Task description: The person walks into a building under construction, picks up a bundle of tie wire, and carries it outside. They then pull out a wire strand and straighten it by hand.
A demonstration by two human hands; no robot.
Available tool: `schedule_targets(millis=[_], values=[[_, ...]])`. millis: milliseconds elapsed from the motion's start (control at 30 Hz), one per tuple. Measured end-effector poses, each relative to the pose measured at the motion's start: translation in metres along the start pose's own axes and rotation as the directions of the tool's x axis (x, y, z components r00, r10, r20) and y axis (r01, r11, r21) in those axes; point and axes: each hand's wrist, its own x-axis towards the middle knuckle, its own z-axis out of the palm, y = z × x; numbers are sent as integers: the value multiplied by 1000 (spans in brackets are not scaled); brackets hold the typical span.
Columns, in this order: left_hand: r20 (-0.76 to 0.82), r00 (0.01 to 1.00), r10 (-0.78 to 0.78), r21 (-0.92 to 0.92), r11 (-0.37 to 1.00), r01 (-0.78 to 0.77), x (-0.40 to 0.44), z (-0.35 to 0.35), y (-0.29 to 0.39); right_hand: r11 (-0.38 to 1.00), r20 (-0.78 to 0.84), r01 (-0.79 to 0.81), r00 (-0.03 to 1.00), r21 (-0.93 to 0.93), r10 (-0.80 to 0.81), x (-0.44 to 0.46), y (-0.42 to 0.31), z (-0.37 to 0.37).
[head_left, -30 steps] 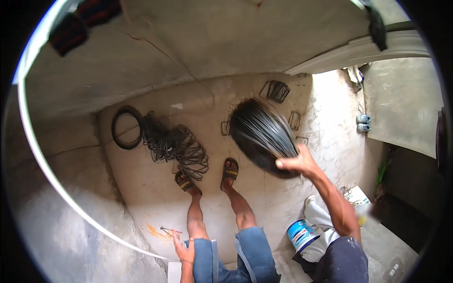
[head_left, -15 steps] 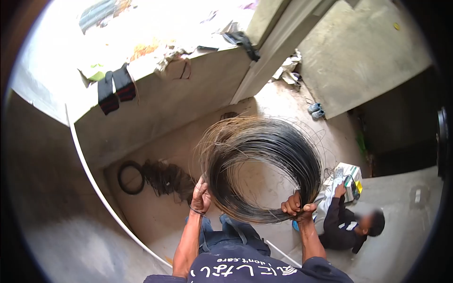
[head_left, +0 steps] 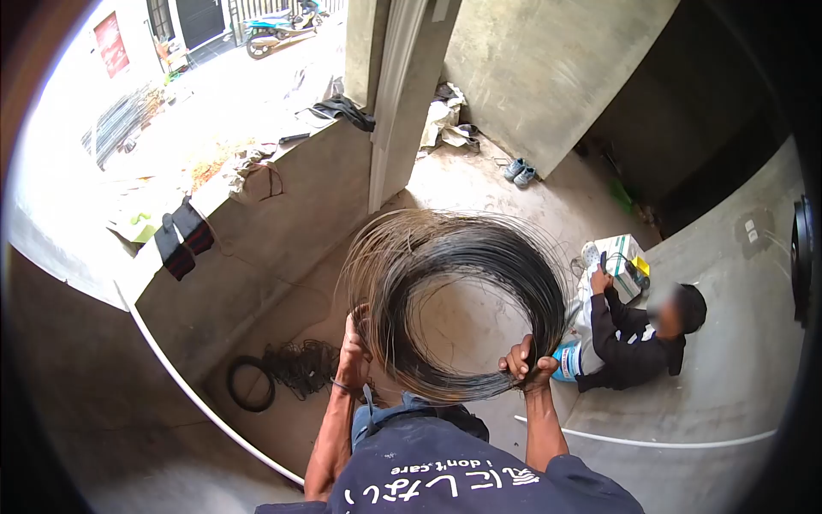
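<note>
A big coil of thin wire [head_left: 514, 248], dark with rusty brown strands at its left, is held up in front of my body. My right hand [head_left: 533, 363] is wrapped round its lower right part, with the fingers through the ring. On the left side, my left hand [head_left: 354, 347] grips the outer edge of the coil, its fingertips partly hidden by strands. Loose ends stick out around the rim. Below, on the floor, lie a small black coil [head_left: 251, 383] and a pile of bent wire pieces [head_left: 301, 367].
At the right a co-worker [head_left: 638, 338] in dark clothes sits by a blue bucket [head_left: 567, 361] and a white box [head_left: 623, 265]. Shoes [head_left: 519, 172] stand near a wall panel. Gloves [head_left: 182, 237] hang over the low wall [head_left: 265, 248]. A white pipe [head_left: 205, 398] curves at the left.
The coil has been lifted and turned from edge-on to face-on, and my left hand has come up from near my legs to grip it. The view has tilted up and swung right.
</note>
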Motion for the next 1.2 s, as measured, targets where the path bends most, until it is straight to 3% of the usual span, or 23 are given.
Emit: schedule_targets(millis=[33, 67, 167, 200, 267, 333, 400, 433, 467, 500, 533, 600, 633, 700, 733, 833, 900, 967, 1033, 1067, 1133, 1167, 1200], values=[[-88, 995, -56, 240, 968, 75, 2, 4, 0, 1000, -4, 6, 1000, 0, -6, -5, -2, 1], [20, 998, 62, 372, 926, -65, 5, 4, -5, 1000, 5, -16, 1000, -9, 16, -8, -6, 5], [-246, 955, 164, 772, 629, 91, 21, 12, -43, 998, 16, -45, 999, -39, 46, -13, -18, 13], [-327, 925, 192, 635, 770, 64, 27, 26, -57, 996, 5, -70, 998, -55, 70, -15, -19, 12], [-465, 854, 234, 650, 745, 150, 46, 15, -87, 986, -32, -121, 993, -113, 118, -13, -24, 20], [-526, 818, 234, 658, 721, 216, 65, 5, -112, 976, -89, -77, 994, -202, 60, -5, -27, 30], [-592, 800, 96, 493, 828, 266, 96, 2, -133, 921, -215, -132, 975, -366, 54, 15, -40, 54], [-625, 773, -113, 320, 865, 385, 111, 2, -145, 864, -314, -217, 947, -455, 73, 25, -51, 63], [-644, 726, -242, 217, 851, 477, 118, 10, -155, 840, -280, -211, 957, -500, 74, 33, -54, 47], [-643, 673, -365, 116, 822, 557, 132, 22, -165, 827, -268, -186, 962, -530, 44, 41, -63, 41], [-632, 682, -367, 129, 819, 559, 145, 35, -174, 824, -249, -186, 967, -535, 57, 46, -81, 26], [-335, 770, -544, 9, 815, 579, 157, 57, -196, 829, -223, -191, 971, -526, 82, 51, -120, -5], [-329, 775, -540, 12, 818, 575, 165, 69, -211, 840, -211, -186, 974, -510, 87, 54, -143, -22], [-295, 947, -125, 286, 934, 213, 186, 93, -234, 886, -214, -158, 974, -436, 69, 59, -184, -49], [-221, 974, -47, 406, 904, 136, 199, 99, -234, 902, -204, -135, 978, -411, 54, 61, -203, -63], [-430, 903, 24, 470, 860, 200, 230, 153, -213, 960, -170, -38, 985, -277, -11, 73, -248, -80], [-332, 939, 85, 327, 944, 30, 254, 158, -201, 951, -85, 51, 993, -304, -80, 91, -270, -98], [-432, 888, 156, 112, 987, -119, 283, 155, -192, 950, -77, 84, 991, -299, -112, 113, -289, -119], [-464, 768, 442, 285, 895, -343, 304, 176, -182, 952, -78, 103, 988, -289, -131, 140, -302, -137], [-464, 766, 446, 284, 893, -348, 317, 193, -178, 945, -126, 94, 982, -312, -140, 158, -308, -144], [-119, 937, 329, 508, 831, -227, 346, 235, -175, 930, -196, 71, 969, -360, -150, 198, -318, -160], [-97, 992, 81, 411, 911, -34, 368, 260, -179, 884, -167, 49, 976, -464, -143, 222, -325, -169], [-46, 985, -168, 319, 932, 174, 396, 281, -189, 808, -170, 12, 976, -589, -139, 246, -327, -179]])
